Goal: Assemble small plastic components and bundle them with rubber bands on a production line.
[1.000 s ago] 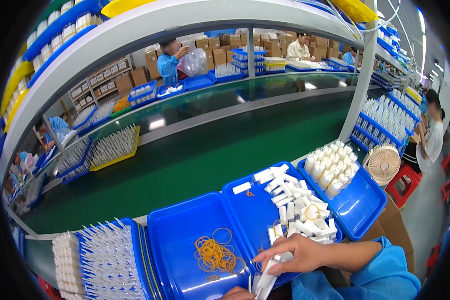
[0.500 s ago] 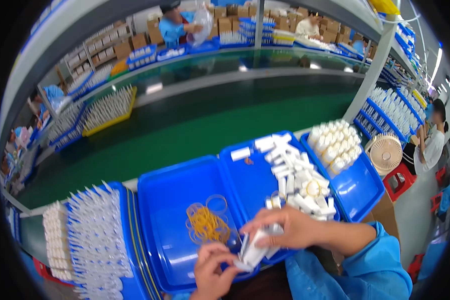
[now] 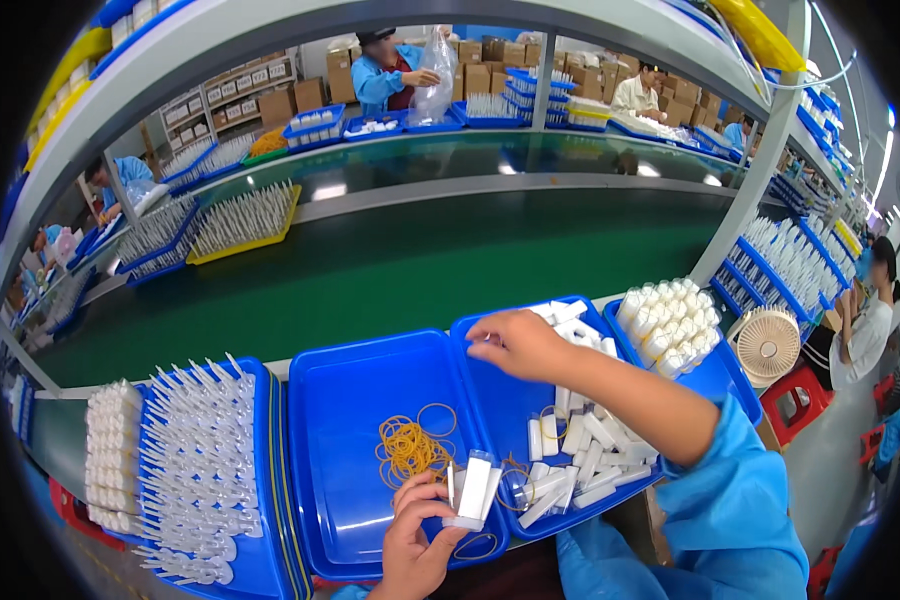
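Factory desk, blue trays [image 3: 370,370]: left hand [image 3: 420,535] pinches a white piece [image 3: 473,490]; right hand [image 3: 515,343], fingers together, picks another; banding likely next.

You wear a bright blue work coat with long sleeves. Your right sleeve [image 3: 730,500] is loose and creased, pushed up so that its cuff sits partway along the forearm, leaving the wrist and right hand [image 3: 515,342] bare. Only a sliver of blue cuff shows below your left hand [image 3: 415,540]. Both hands are ungloved, with no rings or watch showing.
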`<state>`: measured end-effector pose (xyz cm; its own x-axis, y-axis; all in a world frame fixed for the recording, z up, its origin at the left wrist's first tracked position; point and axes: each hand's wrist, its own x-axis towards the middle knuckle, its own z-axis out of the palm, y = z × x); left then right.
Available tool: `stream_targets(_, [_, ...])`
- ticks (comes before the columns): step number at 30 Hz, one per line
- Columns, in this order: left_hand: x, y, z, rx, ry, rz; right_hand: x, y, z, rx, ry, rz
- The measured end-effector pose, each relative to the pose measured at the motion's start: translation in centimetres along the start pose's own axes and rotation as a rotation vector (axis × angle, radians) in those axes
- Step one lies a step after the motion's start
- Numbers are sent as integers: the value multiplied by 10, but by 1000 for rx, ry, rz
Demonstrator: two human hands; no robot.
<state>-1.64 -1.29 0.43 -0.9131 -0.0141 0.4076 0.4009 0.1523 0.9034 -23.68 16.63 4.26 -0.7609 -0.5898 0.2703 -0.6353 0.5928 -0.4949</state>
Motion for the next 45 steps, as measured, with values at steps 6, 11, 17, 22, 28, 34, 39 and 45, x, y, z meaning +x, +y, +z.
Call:
stream_targets(6, [-14, 16, 0, -329, 114, -303, 23, 52, 34, -660, -138, -69])
stream_targets(11, [-15, 11, -7, -11, 78, -58, -4, 37, 26, -516, -137, -139])
stream_targets(17, [-7, 18, -3, 152, 37, 92, -40, -5, 1, -154, 30, -146])
stream_targets(22, [0, 19, -1, 144, -92, 167, -82, -53, -21, 233, 25, -21])
stream_targets(28, [-1, 18, 2, 117, -146, 193, -107, -74, -14, 1343, -132, 505])
stream_targets(34, [-2, 21, 5, 125, -161, 148, -109, -75, -3, 1515, -98, 547])
stream_targets(39, [-2, 5, 1, 210, -216, 278, -107, -73, -6, 1505, -91, 595])
stream_targets(45, [-5, 7, 5, 117, -219, 80, -107, -71, -2, 1515, -85, 581])
